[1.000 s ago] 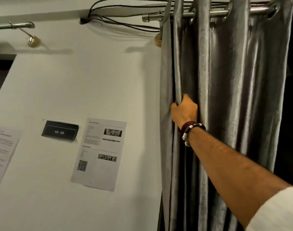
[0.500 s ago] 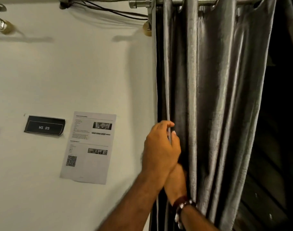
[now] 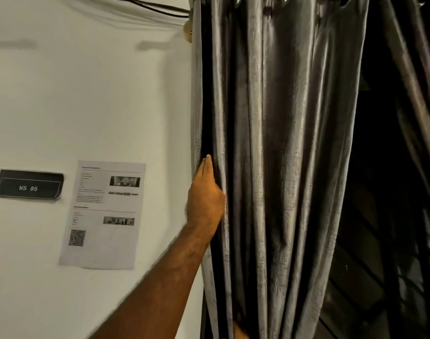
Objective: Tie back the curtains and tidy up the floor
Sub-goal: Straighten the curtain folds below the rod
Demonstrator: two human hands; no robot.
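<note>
now one left hand, fingers straight and flat, presses into one grey curtain beside two wall notices.

The wall fills the left half of the frame. Fixed flat on it at centre left: a black label marked "WS 05" and, just right, a printed sheet with a QR code.

A white wall fills the left side. A black label reading "WS 05" is stuck to it, and just right of that hangs a printed sheet with small photos and a QR code. Black cables run along the top.
</note>
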